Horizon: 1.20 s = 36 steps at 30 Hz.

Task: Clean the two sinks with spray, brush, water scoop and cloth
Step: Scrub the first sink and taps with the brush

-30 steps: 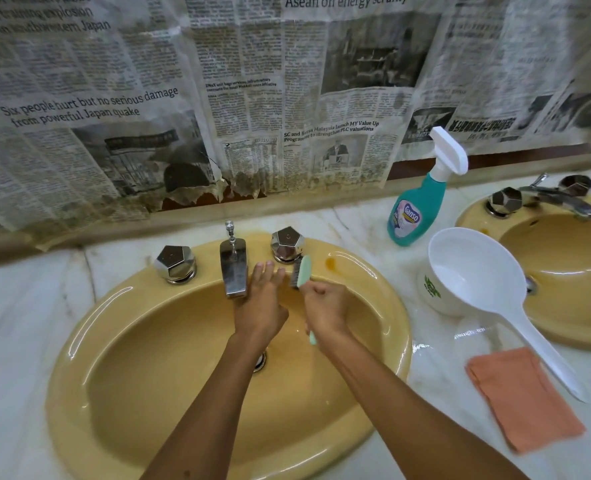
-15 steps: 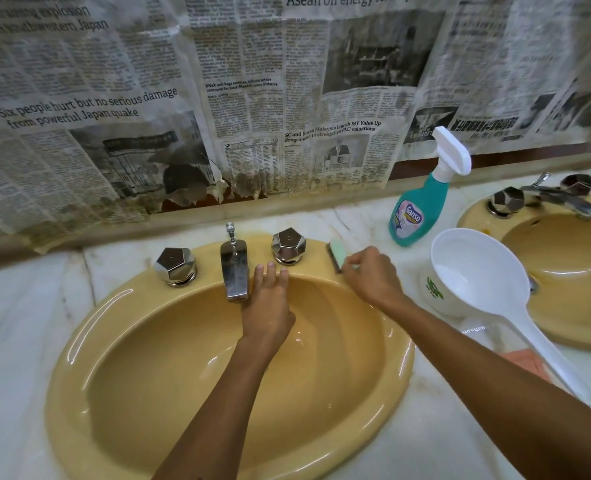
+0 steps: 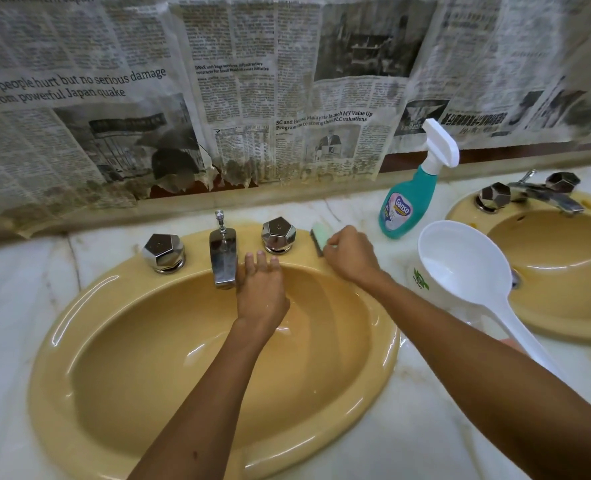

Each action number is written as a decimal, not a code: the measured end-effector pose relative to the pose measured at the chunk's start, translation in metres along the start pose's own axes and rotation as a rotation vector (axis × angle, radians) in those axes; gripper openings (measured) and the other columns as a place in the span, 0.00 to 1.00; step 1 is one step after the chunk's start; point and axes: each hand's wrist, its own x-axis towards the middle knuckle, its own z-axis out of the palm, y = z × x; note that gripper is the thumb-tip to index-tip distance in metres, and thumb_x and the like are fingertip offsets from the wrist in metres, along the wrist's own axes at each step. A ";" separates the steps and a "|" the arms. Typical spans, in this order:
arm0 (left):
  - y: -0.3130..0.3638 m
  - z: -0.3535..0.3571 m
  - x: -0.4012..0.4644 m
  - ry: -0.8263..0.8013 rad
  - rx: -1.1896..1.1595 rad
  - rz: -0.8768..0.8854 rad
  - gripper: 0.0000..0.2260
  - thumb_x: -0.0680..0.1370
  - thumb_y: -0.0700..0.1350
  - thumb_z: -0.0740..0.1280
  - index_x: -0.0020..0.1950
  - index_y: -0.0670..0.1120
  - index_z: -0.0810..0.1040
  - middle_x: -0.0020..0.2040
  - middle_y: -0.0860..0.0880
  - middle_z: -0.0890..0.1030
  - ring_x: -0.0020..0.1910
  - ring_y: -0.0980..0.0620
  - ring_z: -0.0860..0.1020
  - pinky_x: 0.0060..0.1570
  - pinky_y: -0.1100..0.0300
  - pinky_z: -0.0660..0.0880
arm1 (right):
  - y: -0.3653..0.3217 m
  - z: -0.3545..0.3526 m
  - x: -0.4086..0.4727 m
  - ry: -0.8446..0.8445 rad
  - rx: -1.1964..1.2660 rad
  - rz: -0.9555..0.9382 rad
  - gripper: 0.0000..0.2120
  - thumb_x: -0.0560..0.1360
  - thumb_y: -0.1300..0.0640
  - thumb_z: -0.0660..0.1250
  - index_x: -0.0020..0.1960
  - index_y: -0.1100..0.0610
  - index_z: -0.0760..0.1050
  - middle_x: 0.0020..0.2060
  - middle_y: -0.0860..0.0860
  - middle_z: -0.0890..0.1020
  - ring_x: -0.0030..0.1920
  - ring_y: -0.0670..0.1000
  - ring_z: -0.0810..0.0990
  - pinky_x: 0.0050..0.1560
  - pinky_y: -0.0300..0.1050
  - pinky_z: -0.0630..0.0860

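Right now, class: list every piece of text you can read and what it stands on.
"Ganso": label of the spray bottle.
"Six people hurt but no serious damage from powerful Japan quake": newspaper headline.
"SC and Bursa Malaysia launch MY Value Up Programme to strengthen PLC valuations": newspaper headline.
Newspaper body text and the green mark on the white tub: too small or blurred.

Spray bottle (image 3: 408, 202) stands between the two sinks, behind water scoop (image 3: 467, 271); scoop apparently rests on a cup (image 3: 422, 282).
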 end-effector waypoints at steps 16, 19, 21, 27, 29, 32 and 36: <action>0.016 -0.001 0.004 0.008 -0.071 -0.108 0.32 0.75 0.43 0.66 0.77 0.43 0.60 0.77 0.41 0.58 0.77 0.40 0.54 0.76 0.49 0.53 | -0.039 -0.031 0.097 -0.432 -0.285 -0.225 0.04 0.73 0.63 0.66 0.41 0.61 0.79 0.32 0.55 0.76 0.29 0.52 0.70 0.26 0.40 0.66; 0.017 0.006 0.003 0.013 -0.079 -0.120 0.34 0.74 0.42 0.66 0.78 0.43 0.58 0.78 0.41 0.55 0.77 0.39 0.52 0.76 0.48 0.52 | -0.030 -0.078 0.104 -0.644 -0.463 -0.188 0.05 0.72 0.62 0.68 0.37 0.60 0.75 0.29 0.55 0.73 0.26 0.50 0.65 0.26 0.39 0.61; 0.018 0.009 0.001 0.020 -0.085 -0.123 0.35 0.74 0.42 0.67 0.78 0.44 0.57 0.79 0.41 0.54 0.78 0.39 0.50 0.77 0.49 0.49 | -0.022 -0.097 0.107 -0.733 -0.568 -0.144 0.06 0.72 0.60 0.70 0.38 0.59 0.75 0.29 0.53 0.74 0.25 0.48 0.65 0.26 0.39 0.62; 0.018 0.006 0.004 0.022 -0.098 -0.135 0.33 0.74 0.40 0.65 0.78 0.44 0.58 0.79 0.42 0.56 0.78 0.40 0.51 0.78 0.49 0.50 | -0.038 -0.043 0.088 -0.524 -0.173 -0.222 0.13 0.74 0.66 0.63 0.32 0.59 0.69 0.24 0.54 0.69 0.23 0.50 0.64 0.23 0.37 0.61; 0.016 0.005 0.004 0.023 -0.096 -0.130 0.33 0.74 0.39 0.66 0.78 0.44 0.59 0.78 0.42 0.57 0.78 0.40 0.52 0.77 0.48 0.52 | -0.038 -0.040 0.080 -0.489 -0.177 -0.218 0.13 0.73 0.67 0.61 0.31 0.60 0.67 0.24 0.55 0.69 0.23 0.51 0.65 0.23 0.38 0.62; 0.015 0.005 0.004 0.027 -0.100 -0.128 0.33 0.75 0.40 0.66 0.79 0.44 0.57 0.79 0.42 0.56 0.78 0.40 0.51 0.77 0.48 0.51 | -0.023 -0.073 0.068 -0.541 -0.386 -0.158 0.11 0.71 0.64 0.63 0.30 0.62 0.72 0.22 0.56 0.74 0.22 0.54 0.69 0.28 0.42 0.68; 0.015 0.009 0.001 0.039 -0.099 -0.109 0.33 0.75 0.40 0.66 0.79 0.43 0.57 0.79 0.41 0.54 0.79 0.39 0.49 0.78 0.48 0.50 | -0.010 -0.101 0.057 -0.666 -0.449 0.048 0.12 0.76 0.64 0.63 0.34 0.64 0.75 0.23 0.55 0.75 0.21 0.50 0.69 0.26 0.37 0.67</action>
